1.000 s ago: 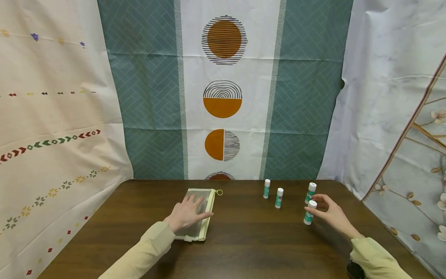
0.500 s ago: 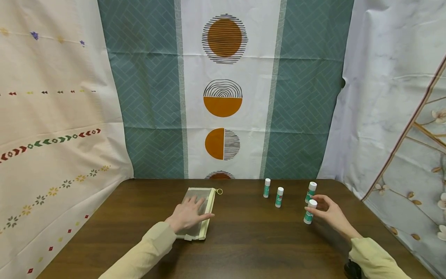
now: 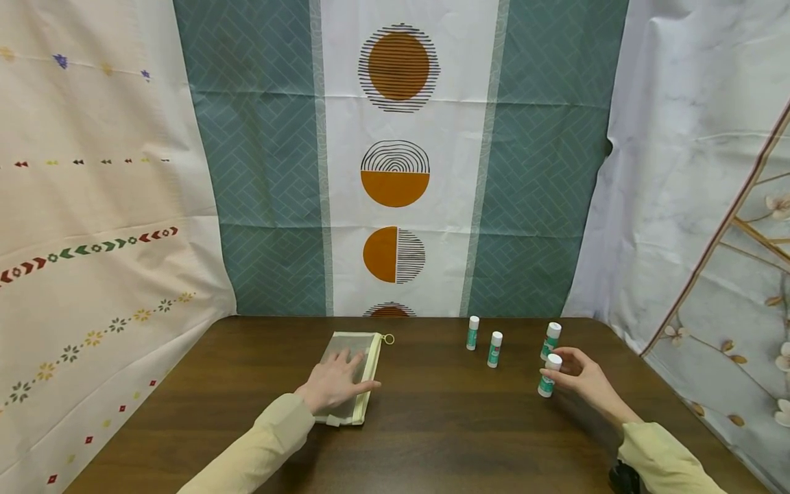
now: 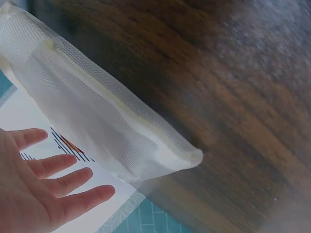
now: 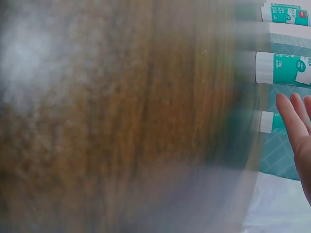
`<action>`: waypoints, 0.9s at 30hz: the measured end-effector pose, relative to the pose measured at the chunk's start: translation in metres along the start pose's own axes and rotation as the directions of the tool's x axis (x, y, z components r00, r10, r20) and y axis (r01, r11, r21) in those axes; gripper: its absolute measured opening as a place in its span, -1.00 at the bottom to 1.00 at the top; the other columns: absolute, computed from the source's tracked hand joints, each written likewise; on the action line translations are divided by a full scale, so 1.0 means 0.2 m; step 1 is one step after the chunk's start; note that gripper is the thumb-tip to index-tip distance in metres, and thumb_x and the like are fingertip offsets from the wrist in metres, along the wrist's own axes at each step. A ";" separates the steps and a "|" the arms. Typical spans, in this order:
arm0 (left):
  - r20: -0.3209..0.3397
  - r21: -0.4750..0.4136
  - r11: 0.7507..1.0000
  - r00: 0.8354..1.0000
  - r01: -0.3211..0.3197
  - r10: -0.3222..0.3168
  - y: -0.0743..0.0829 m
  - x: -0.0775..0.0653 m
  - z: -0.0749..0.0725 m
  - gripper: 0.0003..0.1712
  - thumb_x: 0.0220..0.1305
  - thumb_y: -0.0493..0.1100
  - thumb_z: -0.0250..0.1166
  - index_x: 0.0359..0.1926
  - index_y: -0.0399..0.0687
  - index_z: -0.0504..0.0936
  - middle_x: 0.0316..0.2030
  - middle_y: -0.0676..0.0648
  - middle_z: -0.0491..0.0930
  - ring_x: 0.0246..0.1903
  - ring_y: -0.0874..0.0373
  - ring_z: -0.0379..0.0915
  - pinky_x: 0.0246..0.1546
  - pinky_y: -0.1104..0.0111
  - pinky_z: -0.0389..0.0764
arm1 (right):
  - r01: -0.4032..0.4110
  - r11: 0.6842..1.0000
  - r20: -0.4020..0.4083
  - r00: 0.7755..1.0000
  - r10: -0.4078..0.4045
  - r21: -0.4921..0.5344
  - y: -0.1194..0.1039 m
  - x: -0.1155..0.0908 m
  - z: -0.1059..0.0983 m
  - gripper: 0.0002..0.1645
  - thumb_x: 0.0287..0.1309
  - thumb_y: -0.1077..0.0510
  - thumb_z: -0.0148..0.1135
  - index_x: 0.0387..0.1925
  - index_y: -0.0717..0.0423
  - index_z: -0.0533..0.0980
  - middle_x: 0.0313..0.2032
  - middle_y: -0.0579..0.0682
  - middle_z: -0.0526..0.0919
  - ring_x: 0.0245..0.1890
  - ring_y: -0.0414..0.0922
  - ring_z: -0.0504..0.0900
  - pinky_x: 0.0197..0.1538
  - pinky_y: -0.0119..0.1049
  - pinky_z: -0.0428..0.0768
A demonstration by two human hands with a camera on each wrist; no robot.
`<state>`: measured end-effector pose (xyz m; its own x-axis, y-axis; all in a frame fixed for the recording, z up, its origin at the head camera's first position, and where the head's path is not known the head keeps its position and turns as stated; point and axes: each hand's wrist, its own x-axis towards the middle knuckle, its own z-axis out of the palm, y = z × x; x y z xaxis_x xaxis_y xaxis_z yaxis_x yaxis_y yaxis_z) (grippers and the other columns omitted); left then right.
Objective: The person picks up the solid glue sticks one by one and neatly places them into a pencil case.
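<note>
In the head view my left hand is held palm down with fingers spread over a pale yellow, see-through mesh zipper pouch. The left wrist view shows straight fingers beside the pouch, holding nothing. At the right, my right hand is curved around the upper part of an upright glue stick with a white cap and green label. In the right wrist view its fingertips end just short of the nearest glue stick; the thumb is out of sight there.
Behind the right hand stands another glue stick. Two slimmer glue sticks, one nearer and one farther, stand to the left of it. The brown wooden table ends at hanging cloths at the back and sides.
My left hand has shifted very slightly to the right over the pouch. The right hand, pouch and glue sticks stay in place.
</note>
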<state>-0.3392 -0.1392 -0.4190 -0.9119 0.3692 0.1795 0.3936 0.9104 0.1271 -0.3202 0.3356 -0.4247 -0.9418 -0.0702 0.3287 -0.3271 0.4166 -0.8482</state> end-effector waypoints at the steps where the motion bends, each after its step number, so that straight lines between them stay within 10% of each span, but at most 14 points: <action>1: 0.004 -0.001 1.000 1.000 0.001 -0.001 0.00 0.00 0.00 -0.03 0.03 0.51 -0.08 0.24 -0.09 0.32 0.14 -0.32 0.24 0.07 -0.24 0.19 -0.20 -0.05 0.41 | -0.007 1.000 0.003 1.000 0.007 0.015 0.00 0.00 0.00 -0.41 0.01 0.23 0.30 0.03 0.36 0.27 -0.14 0.22 0.47 -0.27 -0.20 0.52 -0.32 -0.22 0.55; 27: 0.033 0.002 1.000 0.999 0.007 -0.007 0.03 -0.03 0.02 -0.05 0.03 0.43 0.04 0.28 -0.10 0.25 0.05 -0.35 0.32 -0.02 -0.28 0.28 -0.17 -0.09 0.35 | -0.054 0.997 0.011 0.999 0.053 0.055 0.01 -0.01 0.02 -0.42 0.01 0.24 0.29 0.02 0.39 0.27 -0.18 0.24 0.49 -0.30 -0.22 0.54 -0.29 -0.20 0.55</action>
<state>-0.3322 -0.1341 -0.4229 -0.9181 0.3684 0.1460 0.3866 0.9135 0.1267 -0.3196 0.3338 -0.4293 -0.9587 -0.0579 0.2784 -0.2796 0.3694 -0.8862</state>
